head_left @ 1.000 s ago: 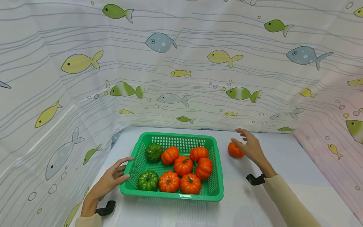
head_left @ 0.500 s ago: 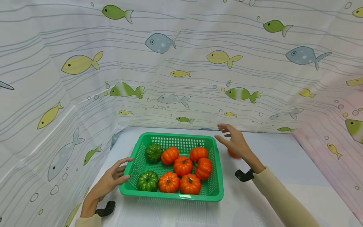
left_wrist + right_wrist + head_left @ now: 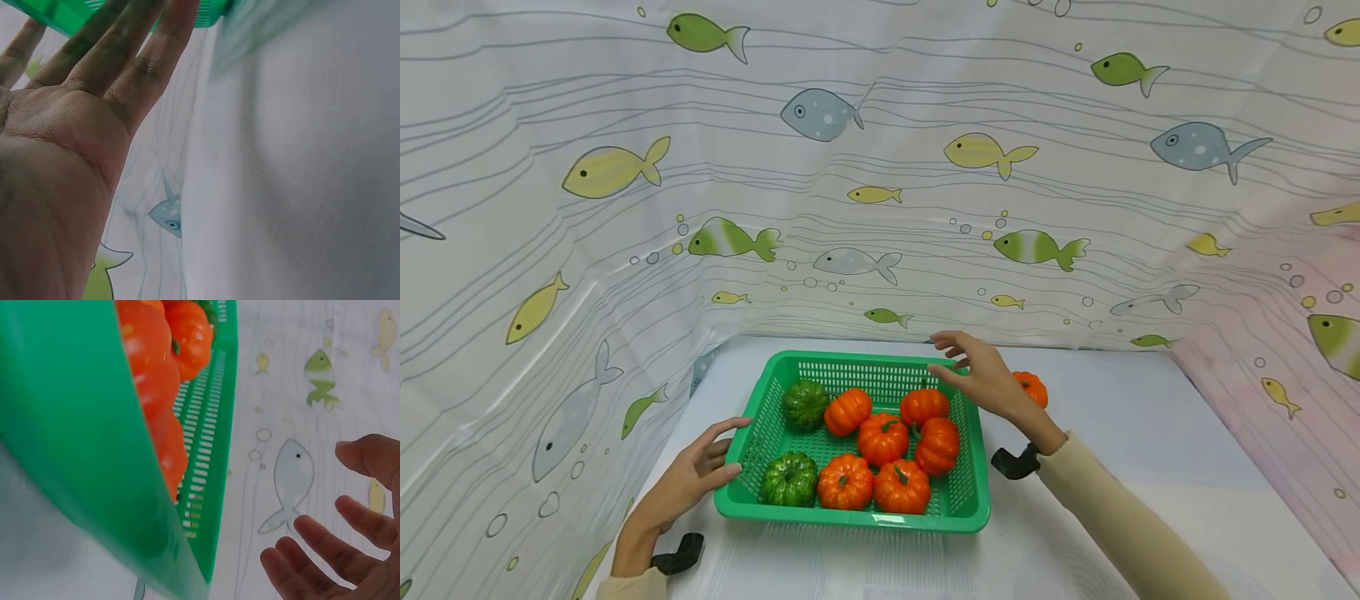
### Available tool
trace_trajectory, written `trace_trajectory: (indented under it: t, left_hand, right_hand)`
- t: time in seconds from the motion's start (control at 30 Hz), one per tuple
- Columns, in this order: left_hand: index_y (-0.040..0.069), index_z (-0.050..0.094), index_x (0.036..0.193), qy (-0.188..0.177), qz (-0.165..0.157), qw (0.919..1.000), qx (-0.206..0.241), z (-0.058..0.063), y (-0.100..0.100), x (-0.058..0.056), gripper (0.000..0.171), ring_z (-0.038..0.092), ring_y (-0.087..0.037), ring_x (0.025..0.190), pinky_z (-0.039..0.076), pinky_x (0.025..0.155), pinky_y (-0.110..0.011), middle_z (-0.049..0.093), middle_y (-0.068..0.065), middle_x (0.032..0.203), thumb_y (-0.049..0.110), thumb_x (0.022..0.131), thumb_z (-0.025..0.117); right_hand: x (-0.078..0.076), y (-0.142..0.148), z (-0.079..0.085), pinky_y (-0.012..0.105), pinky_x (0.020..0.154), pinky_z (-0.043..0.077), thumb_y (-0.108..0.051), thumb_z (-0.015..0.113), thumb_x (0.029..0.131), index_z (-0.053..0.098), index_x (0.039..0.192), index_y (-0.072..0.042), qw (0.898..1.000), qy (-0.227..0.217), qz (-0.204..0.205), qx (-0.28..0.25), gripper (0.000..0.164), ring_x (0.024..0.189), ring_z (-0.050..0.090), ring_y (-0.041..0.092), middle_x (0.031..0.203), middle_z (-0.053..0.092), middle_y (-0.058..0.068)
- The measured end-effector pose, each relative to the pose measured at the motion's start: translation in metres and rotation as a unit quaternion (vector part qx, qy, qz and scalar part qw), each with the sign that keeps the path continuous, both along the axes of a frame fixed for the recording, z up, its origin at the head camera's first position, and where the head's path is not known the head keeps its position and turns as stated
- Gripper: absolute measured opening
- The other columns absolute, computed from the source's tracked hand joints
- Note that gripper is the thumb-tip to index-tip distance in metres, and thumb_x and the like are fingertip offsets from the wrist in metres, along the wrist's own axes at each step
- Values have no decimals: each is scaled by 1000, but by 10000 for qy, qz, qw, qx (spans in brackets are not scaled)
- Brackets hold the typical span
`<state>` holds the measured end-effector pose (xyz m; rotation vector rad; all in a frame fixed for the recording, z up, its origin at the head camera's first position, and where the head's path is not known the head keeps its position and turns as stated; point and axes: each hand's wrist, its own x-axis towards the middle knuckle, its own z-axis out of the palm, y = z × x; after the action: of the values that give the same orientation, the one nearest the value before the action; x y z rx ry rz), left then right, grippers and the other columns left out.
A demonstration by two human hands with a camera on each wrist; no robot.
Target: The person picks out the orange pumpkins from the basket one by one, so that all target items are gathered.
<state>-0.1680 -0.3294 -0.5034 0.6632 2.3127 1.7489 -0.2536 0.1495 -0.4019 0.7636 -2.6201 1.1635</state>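
Observation:
A green plastic basket [image 3: 850, 520] holds several small orange pumpkins [image 3: 883, 439] and two green pumpkins [image 3: 806, 405]. My left hand [image 3: 688, 475] is at the basket's left side, fingers and thumb spread toward the rim; whether they touch it I cannot tell. In the left wrist view its fingers [image 3: 150, 69] look nearly straight. Over the basket's back right corner hovers my right hand [image 3: 977, 375], with nothing in its grasp and fingers loosely bent. Another orange pumpkin [image 3: 1032, 387] lies on the table outside the basket, partly hidden behind the right hand and wrist.
The white table [image 3: 1120, 417] carries the basket near its middle. A fish-print curtain [image 3: 917, 217] encloses the back and both sides. Black wrist cameras [image 3: 1015, 462] are strapped on both wrists.
My right hand has moved left, from over the loose orange pumpkin to the basket's back right corner, so more of that pumpkin shows now than half a second ago. The left hand has stayed put.

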Motion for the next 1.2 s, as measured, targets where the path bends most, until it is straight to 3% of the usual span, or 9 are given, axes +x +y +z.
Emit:
trace_trajectory:
  t: [0.2,0.73,1.0,1.2]
  left_hand:
    - [17,30,162,-61,40,10000,32,1,0,0,64,54,-2,130,54,93,-32,26,-33,159,3,105,55]
    - [19,31,162,-141,77,9999,31,1,0,-1,65,51,1,131,53,94,-31,23,-30,162,3,105,55]
    - [17,30,163,-87,26,9999,69,0,-1,-1,65,55,-4,129,56,91,-34,30,-32,158,2,105,54]
    - [19,32,162,-174,135,9998,30,2,1,0,65,52,1,129,55,93,-34,25,-29,162,4,104,58]
  right_hand:
    - [1,-19,-2,47,91,57,-26,75,97,58,142,-7,9996,-103,244,17,52,110,64,30,131,65,14]
    - [1,-68,-9,49,91,54,-28,75,97,57,141,-4,9940,-441,877,489,53,111,63,36,128,65,13]
    - [2,-92,-14,46,99,50,-34,73,99,52,148,-7,9840,-594,1274,1092,60,123,59,31,138,61,11]
    - [0,-106,-18,47,102,48,-33,72,99,51,149,-5,9774,-661,1505,1326,60,125,58,31,141,59,14]
